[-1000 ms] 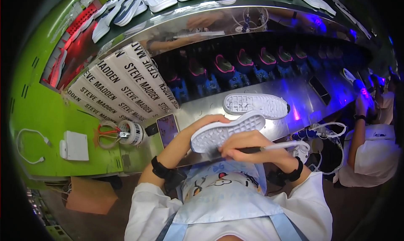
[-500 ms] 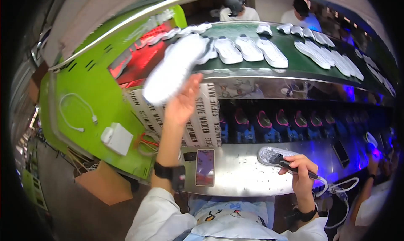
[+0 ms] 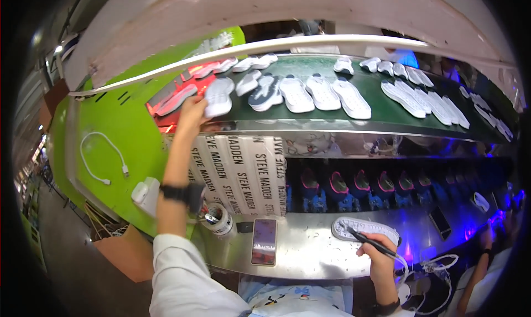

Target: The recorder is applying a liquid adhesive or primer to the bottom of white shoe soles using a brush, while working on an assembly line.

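Observation:
My left hand [image 3: 192,116] reaches out to the near left edge of the upper green belt. Its fingers close on the edge of a white shoe sole [image 3: 219,97], which is at the belt; whether it rests there fully I cannot tell. In my right hand [image 3: 380,261] is a black brush-like tool [image 3: 374,243] with a white hose or cord at its back end. The tool's dark tip touches or hovers just over another white shoe sole [image 3: 365,229], lying on the metal bench.
Several soles line the green belt [image 3: 249,117]. Nearer stand a printed paper-covered box [image 3: 238,173], a cup of small items [image 3: 219,220] and a phone [image 3: 264,242]. A lower channel holds dark shoes [image 3: 359,184]. Another person's arm [image 3: 478,275] is at right.
My left hand has carried the white sole forward and left to the belt. My right hand's tool tip has shifted toward the left end of the bench sole.

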Tool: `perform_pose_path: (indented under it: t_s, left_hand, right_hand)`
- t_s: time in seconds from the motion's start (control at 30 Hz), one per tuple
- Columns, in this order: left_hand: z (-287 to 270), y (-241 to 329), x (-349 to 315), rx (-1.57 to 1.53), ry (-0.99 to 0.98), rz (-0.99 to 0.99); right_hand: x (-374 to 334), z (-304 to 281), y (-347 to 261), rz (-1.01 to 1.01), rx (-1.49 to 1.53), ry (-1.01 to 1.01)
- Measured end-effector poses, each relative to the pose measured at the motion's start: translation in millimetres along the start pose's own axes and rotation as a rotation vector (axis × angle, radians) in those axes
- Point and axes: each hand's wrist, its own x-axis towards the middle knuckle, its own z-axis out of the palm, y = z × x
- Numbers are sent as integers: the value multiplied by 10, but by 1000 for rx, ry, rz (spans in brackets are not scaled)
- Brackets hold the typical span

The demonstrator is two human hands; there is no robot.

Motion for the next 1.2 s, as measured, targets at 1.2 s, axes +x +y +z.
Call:
perform_pose_path:
  t_s: [1.2]
  left_hand:
    - [1772,-1528,-2726,-298,-1358,-1140]
  right_hand:
    - [1,248,152,-124,-675,-953]
